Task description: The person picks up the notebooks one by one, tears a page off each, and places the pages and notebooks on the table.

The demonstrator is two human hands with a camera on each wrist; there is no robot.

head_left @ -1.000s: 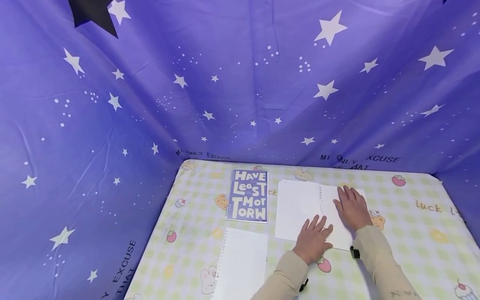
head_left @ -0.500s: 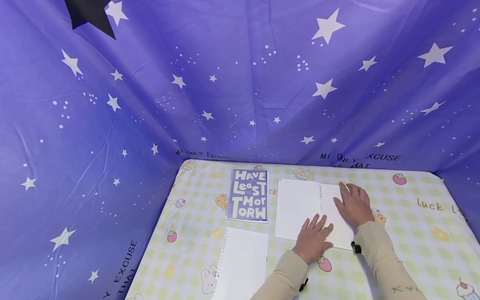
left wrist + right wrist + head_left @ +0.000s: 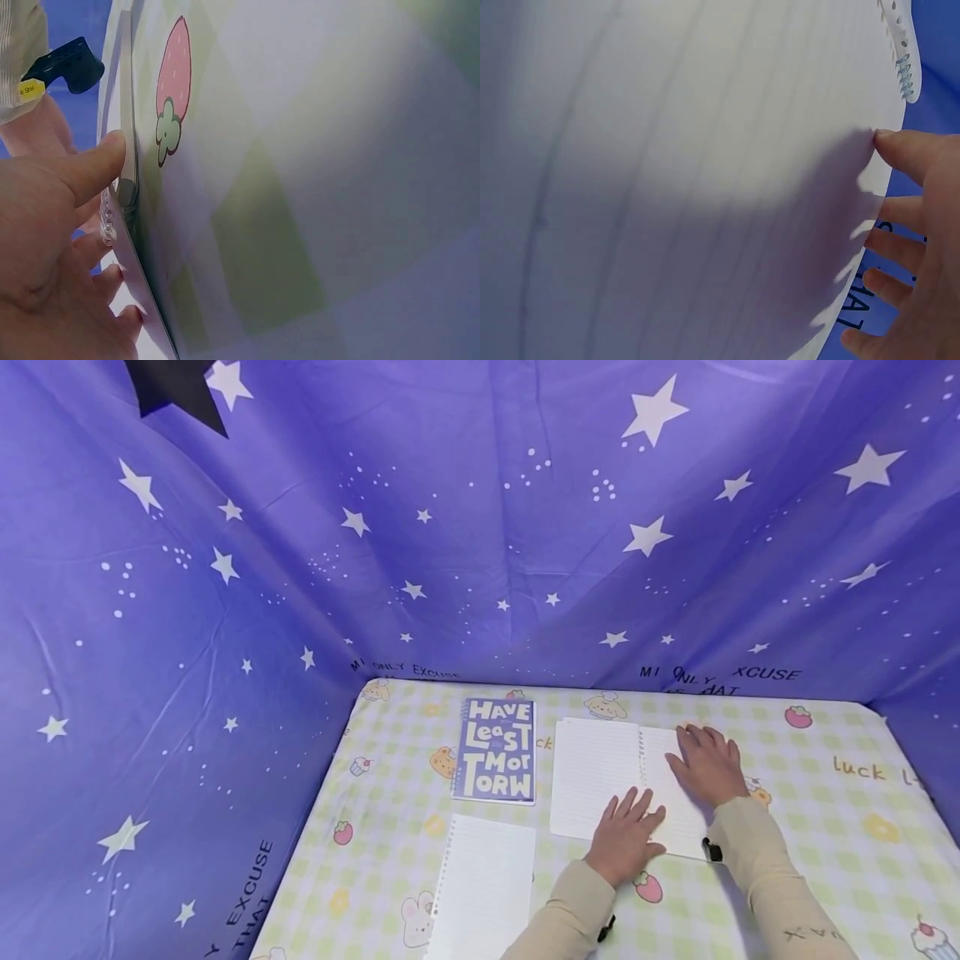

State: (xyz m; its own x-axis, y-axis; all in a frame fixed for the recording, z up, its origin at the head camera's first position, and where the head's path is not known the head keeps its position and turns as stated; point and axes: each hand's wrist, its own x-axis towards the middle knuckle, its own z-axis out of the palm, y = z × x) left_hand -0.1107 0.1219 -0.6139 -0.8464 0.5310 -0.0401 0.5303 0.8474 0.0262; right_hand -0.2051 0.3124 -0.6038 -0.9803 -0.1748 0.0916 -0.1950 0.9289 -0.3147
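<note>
Right hand (image 3: 708, 772) sits slightly farther right than a second ago; left hand (image 3: 624, 839) shows no clear shift. Left fingers: spread, resting across the near middle of the notebook (image 3: 596, 777), gripping nothing. Right fingers: parted, slightly bent, at the right page's far right corner; thumb touches paper, no grip seen. Notebook lies unfolded, flat on the table (image 3: 810, 827), rings (image 3: 641, 758) mid-spread. Judged light; pages floppy, easily creased or torn at the rings. Best hold: outer edges, whole stack together. Left of it: purple book (image 3: 497, 752) far, ruled paper (image 3: 483, 885) near.
</note>
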